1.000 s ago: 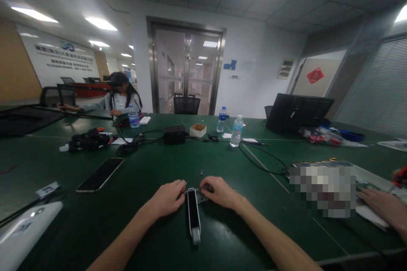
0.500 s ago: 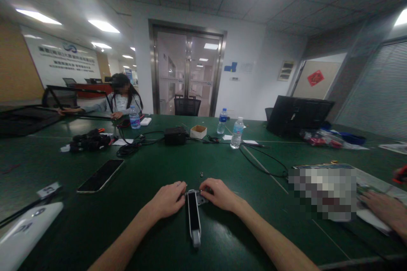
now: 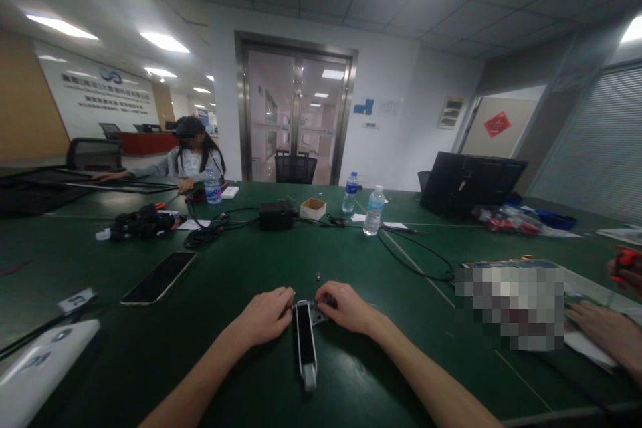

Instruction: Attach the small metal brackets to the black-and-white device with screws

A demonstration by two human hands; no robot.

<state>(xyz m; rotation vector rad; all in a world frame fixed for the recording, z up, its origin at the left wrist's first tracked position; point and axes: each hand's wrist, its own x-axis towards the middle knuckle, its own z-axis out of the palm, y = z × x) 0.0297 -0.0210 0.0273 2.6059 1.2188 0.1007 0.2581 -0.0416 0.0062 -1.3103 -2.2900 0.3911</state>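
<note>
The right hand (image 3: 346, 307) has its grip closed, fingertips curled down onto a small metal bracket (image 3: 315, 313) at the far end of a long, narrow black-and-white device (image 3: 305, 344). The left hand (image 3: 265, 314) is curled against the same end from the 9 o'clock side, fingertips touching the casing. Whether its thumb closes around the casing cannot be told.

The device lies flat on the green bench (image 3: 241, 267), directly in front of the person, with its length running from 12 to 6 o'clock.

By the look of it, the step in hand is seating or aligning the bracket on the device's end. The next move calls for a steady left hand and a fine pinch from the right. A tiny screw (image 3: 317, 275) lies loose at 12 o'clock, just beyond the fingers.

A dark phone (image 3: 158, 277) lies at 10 o'clock. At 3 o'clock a co-worker's hand (image 3: 602, 331) rests on papers.

A small tag (image 3: 76, 299) at 9 o'clock bears marks too blurred to read, as is the lettering on the wall sign (image 3: 105, 90). The water bottle (image 3: 372, 210) label is also illegible.
</note>
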